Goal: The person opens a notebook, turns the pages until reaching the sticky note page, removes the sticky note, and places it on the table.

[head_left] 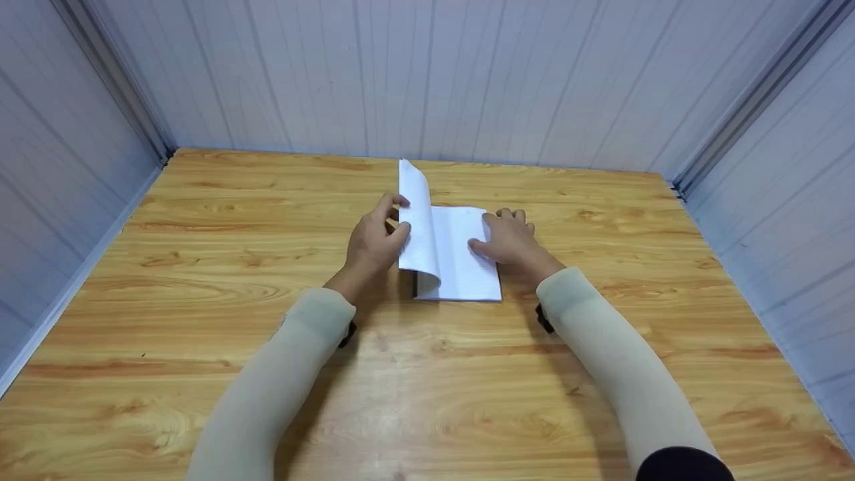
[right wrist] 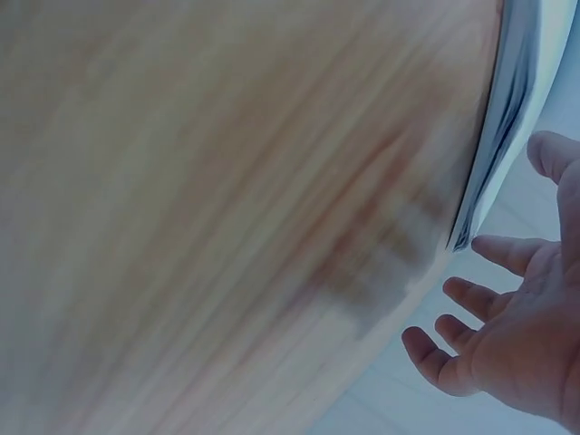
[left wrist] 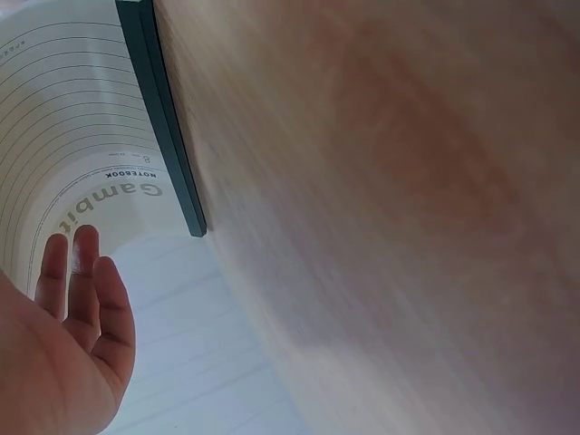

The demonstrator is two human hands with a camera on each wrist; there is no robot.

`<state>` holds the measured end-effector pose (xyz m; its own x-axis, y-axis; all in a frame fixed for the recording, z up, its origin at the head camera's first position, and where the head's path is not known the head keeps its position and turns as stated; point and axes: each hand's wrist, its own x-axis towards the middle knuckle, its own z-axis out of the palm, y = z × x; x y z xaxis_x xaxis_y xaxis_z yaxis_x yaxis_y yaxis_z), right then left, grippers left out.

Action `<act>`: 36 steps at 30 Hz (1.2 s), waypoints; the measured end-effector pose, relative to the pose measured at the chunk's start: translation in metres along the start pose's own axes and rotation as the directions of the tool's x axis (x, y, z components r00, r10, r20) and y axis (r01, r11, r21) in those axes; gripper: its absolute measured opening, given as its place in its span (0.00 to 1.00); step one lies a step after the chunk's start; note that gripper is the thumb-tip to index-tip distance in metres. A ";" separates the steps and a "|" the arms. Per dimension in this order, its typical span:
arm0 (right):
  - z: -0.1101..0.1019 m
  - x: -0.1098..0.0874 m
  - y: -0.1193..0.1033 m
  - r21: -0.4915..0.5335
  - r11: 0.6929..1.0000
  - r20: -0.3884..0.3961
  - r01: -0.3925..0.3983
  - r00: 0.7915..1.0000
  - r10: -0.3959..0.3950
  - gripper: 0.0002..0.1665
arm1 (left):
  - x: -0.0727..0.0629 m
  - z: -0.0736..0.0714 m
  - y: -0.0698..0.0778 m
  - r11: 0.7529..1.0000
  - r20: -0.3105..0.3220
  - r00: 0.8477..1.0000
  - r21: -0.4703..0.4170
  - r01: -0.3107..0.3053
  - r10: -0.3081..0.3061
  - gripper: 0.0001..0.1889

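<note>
As the left hand [head_left: 373, 239] pinched raised pages [head_left: 418, 224], the right hand [head_left: 509, 239] — loosely spread — rested on the notebook [head_left: 462, 260], likely steadying it.

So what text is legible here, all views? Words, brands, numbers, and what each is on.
"Gambit": large letters on the lifted part of the notebook, upside down in the left wrist view.
"NOTEBOOK": smaller dark letters on the same surface, also upside down.
Too small to read: fine print by "NOTEBOOK", and a small mark near that picture's left edge.
Head and right wrist views: nothing readable.
</note>
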<state>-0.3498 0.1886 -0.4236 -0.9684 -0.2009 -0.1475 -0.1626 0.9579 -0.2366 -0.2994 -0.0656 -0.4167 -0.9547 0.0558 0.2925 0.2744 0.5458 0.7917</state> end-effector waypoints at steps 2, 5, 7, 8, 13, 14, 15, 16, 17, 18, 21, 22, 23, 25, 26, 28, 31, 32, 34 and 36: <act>0.001 0.000 0.000 -0.010 1.000 0.009 -0.002 1.000 0.002 0.46 | 0.000 0.000 0.000 1.000 0.002 1.000 0.002 0.001 -0.001 0.17; 0.003 0.001 0.000 -0.018 1.000 0.024 -0.001 1.000 0.001 0.48 | 0.000 0.001 0.000 1.000 0.004 1.000 0.004 -0.002 0.002 0.17; 0.003 0.001 0.000 -0.020 1.000 0.033 -0.003 0.999 0.004 0.50 | 0.000 0.000 -0.001 1.000 0.010 1.000 0.004 -0.001 0.001 0.17; 0.004 0.002 0.000 -0.021 1.000 0.037 -0.003 0.999 0.004 0.50 | 0.000 0.000 0.000 1.000 0.014 1.000 0.004 0.001 -0.001 0.17; 0.004 0.003 0.001 -0.015 1.000 0.058 -0.012 0.998 0.013 0.51 | 0.000 0.000 0.000 1.000 0.029 1.000 0.013 0.012 -0.013 0.18; 0.004 0.003 0.001 -0.012 1.000 0.064 -0.011 0.998 0.011 0.51 | -0.001 0.000 0.000 1.000 0.029 0.999 0.016 0.014 -0.014 0.18; 0.004 0.003 0.001 -0.007 1.000 0.070 -0.010 0.998 0.011 0.50 | -0.001 0.000 0.000 1.000 0.028 1.000 0.019 0.012 -0.013 0.18; 0.003 0.002 0.001 -0.002 1.000 0.074 -0.010 0.997 0.010 0.50 | 0.000 0.000 0.000 1.000 0.027 1.000 0.021 0.011 -0.012 0.18; 0.003 0.002 0.001 0.003 1.000 0.078 -0.009 0.997 0.009 0.50 | 0.000 0.000 0.000 1.000 0.028 1.000 0.024 0.010 -0.011 0.18; 0.003 0.002 0.000 0.007 1.000 0.081 -0.009 0.997 0.008 0.50 | 0.000 0.001 0.000 1.000 0.028 1.000 0.026 0.011 -0.011 0.18; 0.003 0.003 -0.001 0.013 1.000 0.084 -0.019 0.996 0.018 0.49 | 0.000 0.002 0.000 0.999 0.032 0.999 0.031 0.012 -0.013 0.18; 0.003 0.003 -0.001 0.014 1.000 0.083 -0.024 0.996 0.023 0.49 | 0.000 0.003 -0.001 0.999 0.033 0.999 0.031 0.016 -0.017 0.18; 0.003 0.004 -0.001 0.014 1.000 0.083 -0.025 0.996 0.024 0.49 | 0.000 0.003 -0.001 0.999 0.033 0.999 0.034 0.017 -0.018 0.18; 0.004 0.004 -0.001 0.012 1.000 0.078 -0.024 0.997 0.023 0.49 | -0.001 0.003 -0.001 0.999 0.034 0.999 0.034 0.013 -0.014 0.18; 0.004 0.004 -0.001 0.010 1.000 0.075 -0.020 0.997 0.019 0.48 | -0.001 0.004 -0.002 0.999 0.034 0.999 0.033 0.008 -0.009 0.18; 0.004 0.004 -0.002 0.006 1.000 0.067 -0.008 0.998 0.008 0.47 | -0.001 0.004 -0.002 0.999 0.032 0.999 0.033 -0.007 0.006 0.17; 0.004 0.003 -0.002 -0.004 1.000 0.055 0.004 0.998 -0.004 0.46 | -0.001 0.004 -0.003 0.999 0.027 0.999 0.025 -0.027 0.027 0.17; 0.004 0.003 -0.003 -0.004 1.000 0.053 0.003 0.999 -0.003 0.46 | -0.001 0.004 -0.003 0.999 0.025 0.999 0.025 -0.030 0.029 0.17; 0.004 0.004 -0.003 0.000 1.000 0.047 0.000 0.999 0.000 0.46 | -0.001 0.003 -0.003 0.999 0.023 0.999 0.025 -0.033 0.033 0.17; 0.003 0.004 -0.004 0.000 1.000 0.042 -0.002 0.999 0.002 0.46 | -0.001 0.003 -0.002 0.999 0.024 0.999 0.026 -0.034 0.033 0.17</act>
<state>-0.3522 0.1836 -0.4267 -0.9600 -0.2073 -0.1882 -0.1605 0.9582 -0.2366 -0.2991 -0.0645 -0.4204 -0.9474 0.0939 0.3059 0.3037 0.5649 0.7672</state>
